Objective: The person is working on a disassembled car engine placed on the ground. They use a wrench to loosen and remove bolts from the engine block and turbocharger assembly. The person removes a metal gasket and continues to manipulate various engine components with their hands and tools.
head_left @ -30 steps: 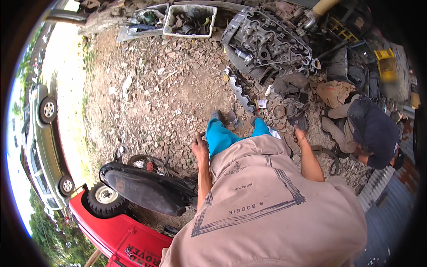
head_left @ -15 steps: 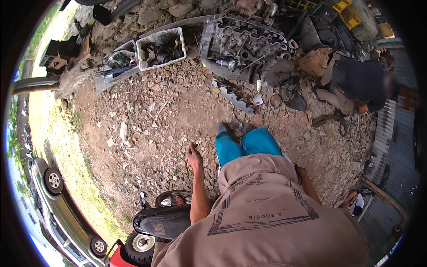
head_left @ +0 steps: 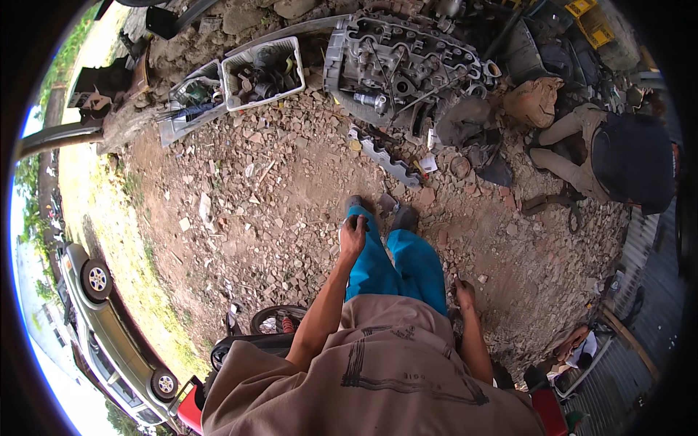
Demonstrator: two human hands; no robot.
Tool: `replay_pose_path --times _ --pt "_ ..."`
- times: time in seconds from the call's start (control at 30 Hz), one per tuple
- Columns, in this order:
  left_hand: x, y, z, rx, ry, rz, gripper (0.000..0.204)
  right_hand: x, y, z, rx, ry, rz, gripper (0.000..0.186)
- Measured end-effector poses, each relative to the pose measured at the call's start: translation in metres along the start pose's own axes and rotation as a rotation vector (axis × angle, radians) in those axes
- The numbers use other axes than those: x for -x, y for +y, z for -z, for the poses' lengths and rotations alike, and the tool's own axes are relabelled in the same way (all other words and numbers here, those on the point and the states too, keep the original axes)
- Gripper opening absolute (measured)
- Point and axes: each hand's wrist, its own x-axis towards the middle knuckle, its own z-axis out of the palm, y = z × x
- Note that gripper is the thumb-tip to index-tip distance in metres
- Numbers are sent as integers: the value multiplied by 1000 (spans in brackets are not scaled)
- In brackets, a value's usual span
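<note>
My left hand (head_left: pixel 353 234) hangs in front of my left trouser leg, fingers curled in; whether anything is inside them I cannot make out. Lower down, beside my right thigh, my right hand (head_left: pixel 464 294) is loosely open, a digit standing apart, with nothing visible in it. Neither hand touches any part on the ground. A long scalloped metal part (head_left: pixel 389 161) lies on the gravel beyond my shoes. Behind it rests a large greasy engine cylinder head (head_left: pixel 407 62), among other metal pieces.
A white crate (head_left: pixel 263 73) of parts stands far left, beside a grey tray (head_left: pixel 193 123). At right a person in a dark top (head_left: pixel 632 160) crouches near a brown sack (head_left: pixel 533 102). A motorcycle wheel (head_left: pixel 276 320) is close on my left; a car (head_left: pixel 109 334) stands farther left.
My left hand has swung right and forward, across my left leg. My right hand has come out from beside my body. My feet have shifted, and the crouching person appears farther right and lower.
</note>
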Motion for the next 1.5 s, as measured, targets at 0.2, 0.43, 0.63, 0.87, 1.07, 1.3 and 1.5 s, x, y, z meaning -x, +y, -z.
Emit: replay_pose_path --times 0.2,0.43,0.63,0.87,1.07,1.3,1.5 --pt "6 -32 3 145 -39 123 29 -26 13 -32 41 -30 83 39" --pt "-39 -79 68 64 -75 129 27 16 -36 -81 102 -14 -21 42" --pt "-97 -107 153 200 -119 246 34 27 -29 -155 195 67 194 46" --pt "-136 -111 199 91 -177 312 33 116 -120 -275 207 9 247 49" --pt "-142 -117 149 18 -344 320 35 107 -150 -328 133 -158 143 42" --pt "-156 -189 49 -78 -503 322 42 -22 -130 -396 33 -176 194 42" --pt "-194 -215 -17 -279 -627 64 48 -165 -132 -436 -185 -194 76 40"
